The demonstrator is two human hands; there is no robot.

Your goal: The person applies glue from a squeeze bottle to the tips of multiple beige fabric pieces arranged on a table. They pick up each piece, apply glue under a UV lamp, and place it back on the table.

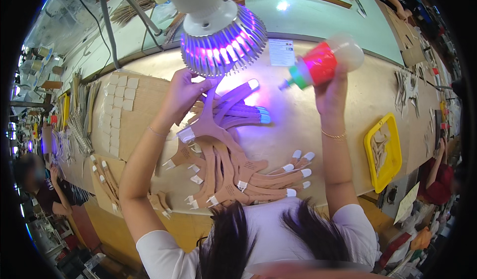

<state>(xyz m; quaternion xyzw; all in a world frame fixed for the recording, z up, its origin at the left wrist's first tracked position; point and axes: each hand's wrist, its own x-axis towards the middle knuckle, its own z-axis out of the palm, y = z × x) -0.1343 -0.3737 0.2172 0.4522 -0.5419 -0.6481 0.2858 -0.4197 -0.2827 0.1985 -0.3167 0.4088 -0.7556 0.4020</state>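
Note:
My left hand (186,96) is closed, pinching the upper end of a beige fabric strap piece (214,122) under the lamp. The piece looks like the back part of a bra, with white tabs at its ends. My right hand (332,91) grips a squeeze bottle (320,63) with a translucent body, red band and green cap. The bottle is tilted, its nozzle pointing down and left, apart from the fabric. Nearer my body, a pile of similar beige strap pieces (226,172) with white ends lies on the table.
A finned lamp (223,38) casts purple light over the table (298,130). Left stands a cardboard sheet (144,110) with rows of pale squares (121,93). At right is a yellow basket (395,167) holding beige pieces. Other people sit at both sides.

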